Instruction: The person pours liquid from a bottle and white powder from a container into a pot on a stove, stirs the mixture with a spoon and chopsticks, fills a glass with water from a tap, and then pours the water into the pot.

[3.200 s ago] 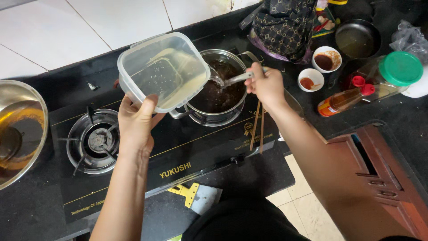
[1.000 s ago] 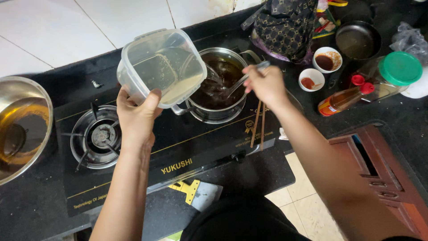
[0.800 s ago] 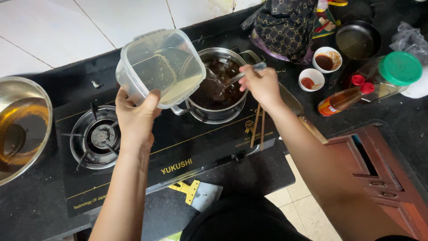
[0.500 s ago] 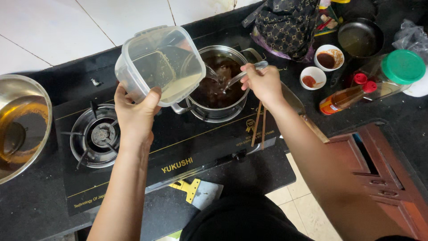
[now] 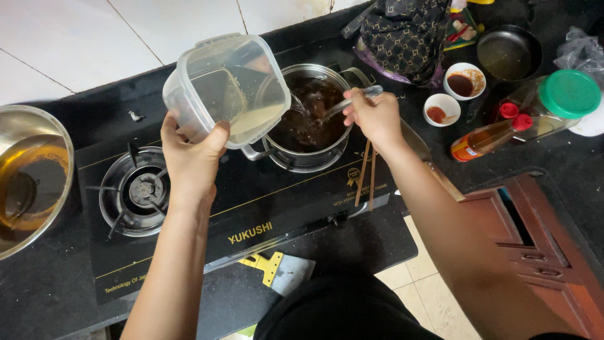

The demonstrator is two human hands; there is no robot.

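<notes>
A clear plastic tub (image 5: 226, 88) is held tilted above the stove, its open mouth tipped right toward a steel pot (image 5: 308, 119). A little pale liquid pools in the tub's lower corner, at the pot's left rim. The left hand (image 5: 192, 154) grips the tub from below – fingers wrapped round its near wall, thumb up the side.

The pot sits on the right burner, filled with dark brown liquid. The right hand (image 5: 374, 116) is closed around the handle of a metal spoon (image 5: 346, 102), whose bowl dips into the pot. Whether liquid is leaving the tub right now is too fine to tell.

The stove (image 5: 251, 208) is a black two-burner gas top on a dark counter. Its left burner (image 5: 135, 189) stands bare. Just right of the pot, a pair of chopsticks (image 5: 367, 176) lies on the stove's surface, pointing near to far.

At the far left edge sits a large steel bowl (image 5: 31, 176) holding amber and dark liquid. To the right of the pot are two small white dishes (image 5: 453, 91) of reddish sauce, an orange bottle (image 5: 487, 138) with a red cap lying on its side, and a jar (image 5: 560, 101) with a green lid. A small black pan (image 5: 508, 53) sits far right – beside a dark patterned cloth (image 5: 402, 38). A yellow-handled scraper (image 5: 277, 267) lies on the near edge of the counter.
</notes>
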